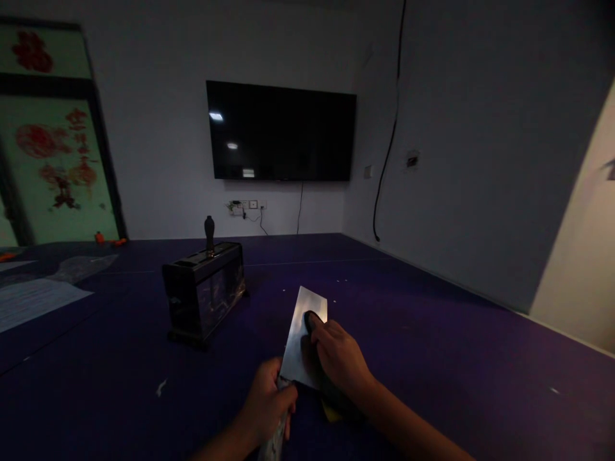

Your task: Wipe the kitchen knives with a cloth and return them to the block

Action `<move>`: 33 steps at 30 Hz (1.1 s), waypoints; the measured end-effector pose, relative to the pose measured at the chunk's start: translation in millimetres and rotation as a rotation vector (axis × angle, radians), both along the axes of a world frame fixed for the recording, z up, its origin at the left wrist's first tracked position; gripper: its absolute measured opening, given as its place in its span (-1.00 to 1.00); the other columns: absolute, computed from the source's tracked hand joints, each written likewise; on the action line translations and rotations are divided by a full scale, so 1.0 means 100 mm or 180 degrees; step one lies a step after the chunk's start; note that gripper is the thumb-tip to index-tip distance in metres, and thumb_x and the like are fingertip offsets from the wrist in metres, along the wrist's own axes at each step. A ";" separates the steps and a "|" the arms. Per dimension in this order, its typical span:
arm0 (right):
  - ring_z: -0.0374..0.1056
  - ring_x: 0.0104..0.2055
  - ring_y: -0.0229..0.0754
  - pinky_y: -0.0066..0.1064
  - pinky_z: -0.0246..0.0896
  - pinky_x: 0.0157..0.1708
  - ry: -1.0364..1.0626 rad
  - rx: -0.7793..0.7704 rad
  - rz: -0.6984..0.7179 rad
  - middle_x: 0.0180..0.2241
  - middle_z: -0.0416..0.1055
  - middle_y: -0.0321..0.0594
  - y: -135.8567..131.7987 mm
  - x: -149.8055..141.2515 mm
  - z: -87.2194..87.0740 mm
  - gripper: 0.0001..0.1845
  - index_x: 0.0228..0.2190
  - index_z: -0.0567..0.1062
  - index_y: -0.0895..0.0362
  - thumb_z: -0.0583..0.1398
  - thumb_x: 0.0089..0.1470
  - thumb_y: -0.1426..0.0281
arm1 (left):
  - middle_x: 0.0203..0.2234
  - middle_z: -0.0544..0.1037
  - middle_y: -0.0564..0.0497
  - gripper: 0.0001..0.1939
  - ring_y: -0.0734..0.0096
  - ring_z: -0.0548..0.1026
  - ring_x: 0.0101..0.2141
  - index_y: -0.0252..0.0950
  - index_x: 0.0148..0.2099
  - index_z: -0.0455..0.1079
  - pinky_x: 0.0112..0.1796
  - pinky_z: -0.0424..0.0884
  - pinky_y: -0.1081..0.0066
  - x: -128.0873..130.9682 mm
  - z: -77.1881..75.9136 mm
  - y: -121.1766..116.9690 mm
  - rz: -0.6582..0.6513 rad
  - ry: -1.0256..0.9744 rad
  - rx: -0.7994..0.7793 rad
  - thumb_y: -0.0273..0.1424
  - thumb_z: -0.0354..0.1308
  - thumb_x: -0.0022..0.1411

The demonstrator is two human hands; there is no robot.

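A cleaver (296, 333) with a broad, shiny blade points away from me, tilted above the purple surface. My left hand (269, 400) is closed around its pale, mottled handle (273, 442). My right hand (339, 355) pinches a small dark, rounded piece (311, 318) against the flat of the blade; its kind I cannot make out. Under the right wrist shows a bit of something yellow (331, 412), mostly hidden. To the left of the blade stands a black knife block (204, 294), with one dark handle (209, 232) sticking up from its top.
The purple surface (432, 358) carries scattered white scraps. Papers (38, 301) and clear plastic film (84, 267) lie at the left, with small orange items (99, 237) farther back. On the back wall hangs a television (283, 131); a black cable (389, 147) runs down the right wall.
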State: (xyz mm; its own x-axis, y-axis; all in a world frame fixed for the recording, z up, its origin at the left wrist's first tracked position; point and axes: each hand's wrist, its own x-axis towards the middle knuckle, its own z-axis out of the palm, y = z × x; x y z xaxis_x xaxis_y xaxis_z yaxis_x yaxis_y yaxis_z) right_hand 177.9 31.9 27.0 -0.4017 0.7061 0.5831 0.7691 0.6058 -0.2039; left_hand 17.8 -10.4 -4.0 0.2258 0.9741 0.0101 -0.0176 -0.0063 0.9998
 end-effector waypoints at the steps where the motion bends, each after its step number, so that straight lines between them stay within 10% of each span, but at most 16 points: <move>1: 0.28 -0.27 -0.21 -0.46 0.17 -0.26 0.0013 0.0040 0.0064 -0.29 0.41 -0.15 -0.02 -0.01 0.00 -0.72 -0.41 0.39 0.15 -0.04 -0.03 0.66 | -0.78 0.25 0.22 -0.82 0.62 0.16 -0.87 -0.32 -0.38 0.21 -0.84 0.10 0.60 0.00 0.01 -0.01 0.0009 0.0012 -0.0011 -0.47 -0.02 -0.17; 14: 0.26 -0.44 -0.23 -0.46 0.18 -0.45 -0.0313 0.0830 0.1168 -0.41 0.42 -0.13 -0.25 -0.18 -0.02 -0.76 -0.50 0.35 0.17 -0.06 0.00 0.61 | -0.77 0.30 0.14 -0.86 0.57 0.22 -0.75 -0.35 -0.44 0.26 -0.74 0.10 0.59 0.00 0.09 0.02 0.0247 -0.0148 0.0244 -0.45 0.05 -0.18; 25: 0.27 -0.26 -0.23 -0.44 0.19 -0.27 -0.0244 0.0298 0.0245 -0.10 0.34 -0.13 -0.06 -0.03 0.02 -0.74 -0.45 0.38 0.16 -0.03 -0.02 0.66 | -0.78 0.25 0.21 -0.82 0.60 0.16 -0.87 -0.33 -0.38 0.24 -0.85 0.10 0.59 0.02 0.04 -0.01 -0.0013 0.0023 0.0055 -0.46 -0.01 -0.15; 33: 0.26 -0.35 -0.23 -0.48 0.19 -0.36 -0.0515 0.0307 0.0457 -0.30 0.41 -0.16 -0.16 -0.13 0.04 -0.75 -0.47 0.36 0.15 -0.03 -0.03 0.66 | -0.79 0.26 0.18 -0.92 0.62 0.17 -0.86 -0.33 -0.49 0.23 -0.84 0.11 0.61 0.02 0.10 -0.01 0.0053 0.0051 0.0235 -0.49 -0.03 -0.17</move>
State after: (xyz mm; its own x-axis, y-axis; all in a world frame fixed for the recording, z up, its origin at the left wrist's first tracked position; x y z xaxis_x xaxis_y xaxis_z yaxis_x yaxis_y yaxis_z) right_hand 165.3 15.5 30.8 -0.5878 0.5791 0.5649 0.6914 0.7221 -0.0209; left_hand 19.8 -11.8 6.5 0.2103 0.9745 0.0787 -0.0009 -0.0803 0.9968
